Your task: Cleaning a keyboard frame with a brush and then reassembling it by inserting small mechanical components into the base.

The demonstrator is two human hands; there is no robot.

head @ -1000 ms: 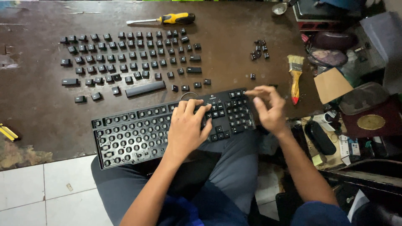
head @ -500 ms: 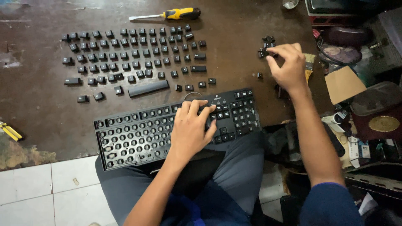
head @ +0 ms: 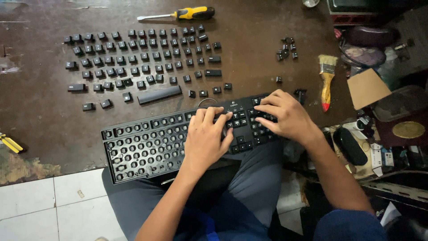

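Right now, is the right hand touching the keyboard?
Touching. The head view shows the right hand lying on the keyboard, its fingers pressed onto the remaining keys at the right end.

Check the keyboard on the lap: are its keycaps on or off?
Mostly off. The keyboard shows bare sockets across its left and middle; caps remain only at the right end, under both hands. The removed keycaps lie in rows on the table.

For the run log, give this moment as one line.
left hand flat on keyboard | right hand on right-side keys | keycaps on table

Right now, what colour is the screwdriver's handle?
The screwdriver has a yellow and black handle, seen in the head view.
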